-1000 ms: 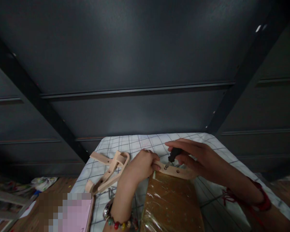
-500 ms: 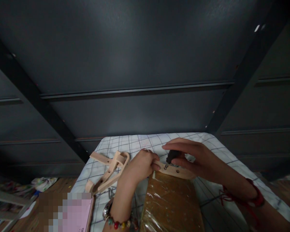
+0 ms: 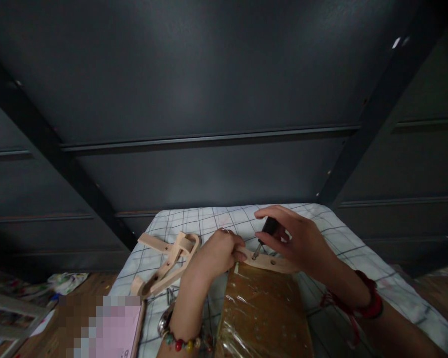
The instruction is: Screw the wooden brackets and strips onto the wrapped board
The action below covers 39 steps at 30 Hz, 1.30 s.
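Note:
My left hand [image 3: 221,254] is closed on the left end of a pale wooden strip [image 3: 264,261] with holes in it. The strip lies across the far end of a brown box wrapped in clear plastic [image 3: 263,311]. In my right hand [image 3: 298,236] is a short black-handled screwdriver [image 3: 269,226], held tilted between thumb and fingers. Its metal tip meets the strip at the left hole, where a small screw seems to sit. A second hole to the right of it is bare.
Several more pale wooden pieces [image 3: 171,258] lie piled left of my left arm on the checked cloth [image 3: 212,216]. A pink flat item [image 3: 123,328], partly blurred out, is at the lower left. Dark panels [image 3: 209,169] rise behind the table.
My right hand has risen slightly and shifted its grip, and the screwdriver's handle is more exposed, with more of its shaft showing. My left hand and the strip are almost unmoved.

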Tool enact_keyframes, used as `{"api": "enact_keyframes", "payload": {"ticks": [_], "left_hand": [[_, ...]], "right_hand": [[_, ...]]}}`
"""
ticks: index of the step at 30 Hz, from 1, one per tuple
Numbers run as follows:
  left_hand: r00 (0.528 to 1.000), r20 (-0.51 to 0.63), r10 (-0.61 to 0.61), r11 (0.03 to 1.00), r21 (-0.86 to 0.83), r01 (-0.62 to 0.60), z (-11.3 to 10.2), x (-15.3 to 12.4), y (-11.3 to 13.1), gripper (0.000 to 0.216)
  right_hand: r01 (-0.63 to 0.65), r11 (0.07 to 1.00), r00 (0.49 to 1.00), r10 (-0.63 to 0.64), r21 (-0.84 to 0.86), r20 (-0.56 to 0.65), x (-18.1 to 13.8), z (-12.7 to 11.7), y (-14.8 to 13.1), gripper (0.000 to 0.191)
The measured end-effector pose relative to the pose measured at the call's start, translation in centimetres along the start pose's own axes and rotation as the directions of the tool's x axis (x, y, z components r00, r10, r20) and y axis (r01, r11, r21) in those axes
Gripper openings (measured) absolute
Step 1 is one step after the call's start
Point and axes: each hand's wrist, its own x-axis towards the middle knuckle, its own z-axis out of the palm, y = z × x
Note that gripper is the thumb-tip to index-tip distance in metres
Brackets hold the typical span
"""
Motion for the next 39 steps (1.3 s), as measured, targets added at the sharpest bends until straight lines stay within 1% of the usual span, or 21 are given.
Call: {"api": "enact_keyframes", "payload": {"ticks": [2,4,5,7,9,11,12,14,16,18,20,23,26,28,29,32,35,36,37,38,39], "left_hand": [[1.000,0.006,0.003,1.000,-0.011,-0.003,-0.1,0.0,0.0,0.018],[1.000,0.018,-0.012,1.000,-0.024,0.012,-0.2,0.0,0.1,0.019],[0.999,0.027,-0.022,0.999,-0.030,0.023,-0.2,0.0,0.1,0.019],[0.999,0.040,-0.037,0.999,-0.037,0.038,-0.3,-0.1,0.2,0.018],[0.999,0.036,-0.037,0.999,-0.030,0.038,-0.4,-0.1,0.2,0.017],[0.999,0.020,-0.030,0.999,-0.014,0.030,-0.3,-0.1,0.2,0.016],[1.000,0.014,-0.027,1.000,-0.011,0.028,-0.3,-0.1,0.2,0.016],[1.000,0.012,-0.025,1.000,-0.009,0.025,-0.2,-0.1,0.1,0.015],[0.999,0.023,-0.026,1.000,-0.011,0.026,-0.2,-0.1,0.1,0.015],[0.999,0.032,-0.018,1.000,-0.013,0.018,-0.2,-0.1,0.2,0.016],[0.999,0.031,-0.009,1.000,-0.011,0.009,-0.3,-0.2,0.3,0.018],[0.999,0.049,-0.018,1.000,-0.015,0.019,-0.4,-0.2,0.3,0.020],[0.998,0.061,-0.033,0.999,-0.029,0.035,-0.3,-0.2,0.2,0.021],[0.998,0.054,-0.034,0.999,-0.016,0.035,-0.2,-0.1,0.1,0.019],[0.998,0.051,-0.032,0.999,-0.006,0.032,-0.2,-0.1,0.0,0.019],[0.999,0.033,-0.012,0.999,0.032,0.011,-0.1,-0.1,0.1,0.018],[1.000,0.017,0.005,0.997,0.081,-0.006,0.0,0.0,0.3,0.017],[1.000,0.014,0.003,0.995,0.096,-0.004,0.0,0.0,0.5,0.016],[1.000,0.009,-0.001,0.994,0.107,0.000,0.0,0.0,0.6,0.016],[1.000,0.001,-0.006,0.994,0.113,0.006,0.0,0.0,0.7,0.015],[1.000,-0.005,-0.009,0.994,0.113,0.009,-0.1,0.0,0.8,0.015]], "right_hand": [[0.005,0.997,0.994,-0.014,0.082,0.104,0.0,-0.7,0.1,0.015],[0.012,0.990,0.975,-0.043,0.140,0.219,-0.1,-1.7,0.4,0.022],[0.021,0.990,0.964,-0.058,0.143,0.258,-0.1,-2.2,0.5,0.027],[0.054,0.993,0.956,-0.081,0.104,0.281,-0.2,-2.9,0.7,0.033],[0.092,0.995,0.963,-0.100,0.043,0.250,-0.2,-3.0,0.8,0.024],[0.104,0.994,0.980,-0.100,-0.017,0.174,-0.2,-2.5,0.5,0.008],[0.097,0.994,0.989,-0.090,-0.052,0.120,-0.2,-2.1,0.3,0.003],[0.065,0.990,0.998,-0.064,-0.123,0.008,-0.2,-1.2,0.0,0.014],[0.050,0.989,0.996,-0.059,-0.137,-0.061,-0.3,-0.4,-0.3,0.013],[0.073,0.994,0.995,-0.079,-0.086,-0.062,-0.4,-0.1,-0.4,0.009],[0.112,0.994,0.994,-0.112,-0.010,-0.017,-0.4,-0.3,-0.3,0.019],[0.154,0.986,0.978,-0.161,0.066,0.131,-0.5,-1.3,0.1,0.023],[0.160,0.986,0.958,-0.168,0.052,0.234,-0.5,-2.4,0.6,0.028],[0.158,0.987,0.960,-0.158,0.021,0.231,-0.5,-2.8,0.7,0.028],[0.156,0.988,0.964,-0.154,0.009,0.214,-0.5,-2.8,0.7,0.023],[0.127,0.991,0.985,-0.122,-0.034,0.119,-0.4,-2.0,0.4,0.003],[0.082,0.993,0.997,-0.082,-0.085,0.006,-0.3,-0.8,-0.1,0.013],[0.078,0.993,0.997,-0.080,-0.085,-0.013,-0.3,-0.5,-0.3,0.011],[0.084,0.994,0.996,-0.085,-0.073,-0.013,-0.4,-0.3,-0.4,0.008],[0.097,0.994,0.995,-0.097,-0.047,0.006,-0.4,-0.3,-0.6,0.009],[0.115,0.993,0.992,-0.115,-0.010,0.048,-0.4,-0.4,-0.7,0.017]]}}
